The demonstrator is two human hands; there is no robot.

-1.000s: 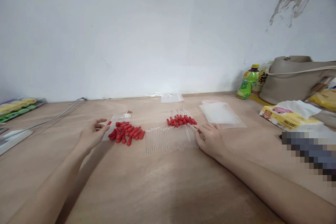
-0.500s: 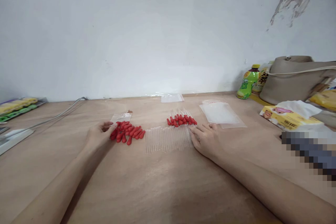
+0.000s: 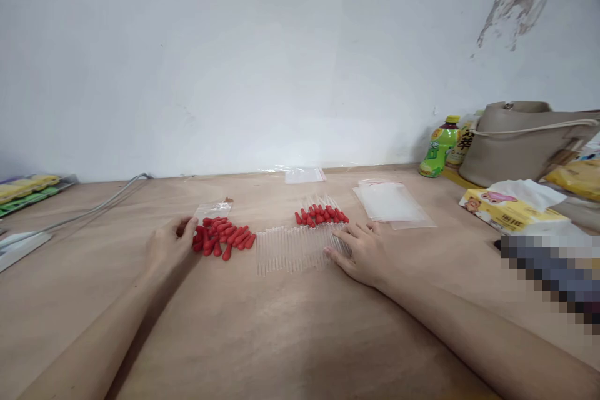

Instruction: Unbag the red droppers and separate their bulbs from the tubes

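My left hand [image 3: 169, 245] is at the left edge of a pile of red rubber bulbs [image 3: 220, 236], its fingers curled in toward the thumb. What they hold, if anything, is hidden. A row of thin clear dropper tubes [image 3: 290, 250] lies side by side on the table, right of the pile. Over the right end of this row rests my right hand [image 3: 363, 253], with thumb and fingers apart, fingertips touching the tubes. Just behind the row are several clear tubes with red bulbs [image 3: 321, 215] on their near ends.
Behind the left pile lies a small clear bag [image 3: 213, 210]. Larger clear bags [image 3: 391, 202] are at the right, another bag [image 3: 304, 175] by the wall. Further right stand a tissue box [image 3: 515, 209], a green bottle [image 3: 438, 149] and a grey handbag [image 3: 510, 144]. A cable [image 3: 103, 205] runs along the left.
My left fingers have curled in and drawn slightly back from the bulb pile. My right thumb and fingers have spread and reached left over the tubes. The view has shifted slightly.
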